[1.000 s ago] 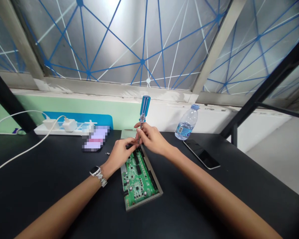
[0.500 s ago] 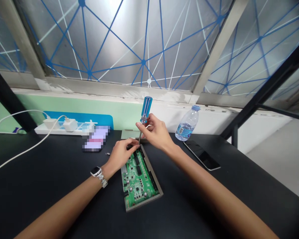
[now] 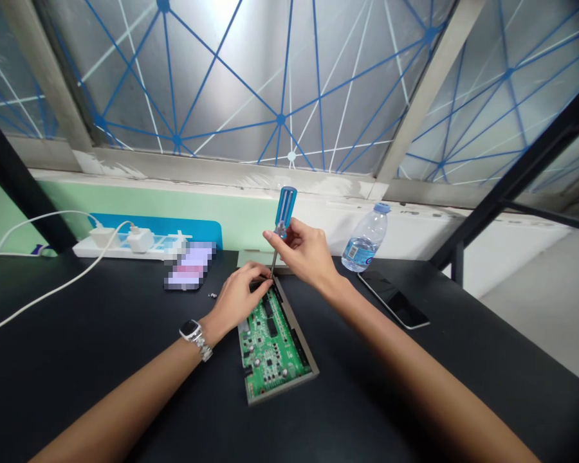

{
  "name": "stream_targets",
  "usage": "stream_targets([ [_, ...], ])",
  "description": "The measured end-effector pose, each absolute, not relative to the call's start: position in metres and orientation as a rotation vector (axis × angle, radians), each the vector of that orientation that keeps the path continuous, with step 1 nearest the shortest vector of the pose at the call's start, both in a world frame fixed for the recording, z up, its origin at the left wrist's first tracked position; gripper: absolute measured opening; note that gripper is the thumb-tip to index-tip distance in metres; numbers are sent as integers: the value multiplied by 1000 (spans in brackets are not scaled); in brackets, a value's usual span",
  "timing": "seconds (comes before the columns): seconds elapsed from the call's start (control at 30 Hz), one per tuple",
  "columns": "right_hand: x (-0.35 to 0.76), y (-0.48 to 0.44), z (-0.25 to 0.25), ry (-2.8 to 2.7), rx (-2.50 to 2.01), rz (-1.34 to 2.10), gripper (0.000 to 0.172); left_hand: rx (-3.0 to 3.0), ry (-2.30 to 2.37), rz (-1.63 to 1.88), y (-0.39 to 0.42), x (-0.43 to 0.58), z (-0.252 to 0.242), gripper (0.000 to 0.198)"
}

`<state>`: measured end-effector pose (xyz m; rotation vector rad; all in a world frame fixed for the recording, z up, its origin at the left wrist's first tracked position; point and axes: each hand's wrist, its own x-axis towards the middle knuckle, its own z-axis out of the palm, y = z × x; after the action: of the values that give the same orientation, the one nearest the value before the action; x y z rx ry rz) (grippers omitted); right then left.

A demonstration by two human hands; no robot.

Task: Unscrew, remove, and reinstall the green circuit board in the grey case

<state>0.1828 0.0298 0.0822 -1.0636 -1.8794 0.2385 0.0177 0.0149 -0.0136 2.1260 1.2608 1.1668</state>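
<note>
My right hand (image 3: 311,252) is closed around the lower part of a screwdriver (image 3: 285,209) with a blue and clear handle. The screwdriver stands nearly upright, its tip down at the far end of a green circuit board (image 3: 270,354) in a shallow metal tray (image 3: 305,350). My left hand (image 3: 236,296) rests over the board's far left part. Its thumb and fingertips come together at the screwdriver's tip, and what they pinch there is too small to make out. The tip itself is mostly hidden by these fingers.
A few tiny metal parts (image 3: 213,295) lie left of my left hand. Behind are a blurred phone-like item (image 3: 190,267) and a white power strip (image 3: 118,247) with cables. To the right stand a water bottle (image 3: 365,239) and a black phone (image 3: 393,300). A flat light piece (image 3: 251,258) lies behind the tray.
The whole view has shifted slightly. My left fingers look a little more bent at the screwdriver's tip; my right hand still holds the screwdriver in about the same place.
</note>
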Motion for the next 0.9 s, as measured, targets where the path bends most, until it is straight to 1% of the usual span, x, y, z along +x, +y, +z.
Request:
stream_targets([
  [0.07,184,31,82,-1887,-1042,328,39,2204,1304,1122,14,17,-12,19],
  [0.17,185,33,81,-1861,-973,517,34,2314,1376,967,13,14,-11,27],
  [0.27,185,34,81,-1839,-891,701,34,2348,1388,890,14,10,-12,35],
  [0.37,185,34,83,-1831,-848,793,33,2341,1346,902,17,7,-15,40],
  [0.57,187,37,83,-1817,-836,912,33,2331,1264,943,20,6,-22,38],
  [0.9,194,38,84,-1838,-760,1021,32,2311,1213,923,15,8,-16,34],
])
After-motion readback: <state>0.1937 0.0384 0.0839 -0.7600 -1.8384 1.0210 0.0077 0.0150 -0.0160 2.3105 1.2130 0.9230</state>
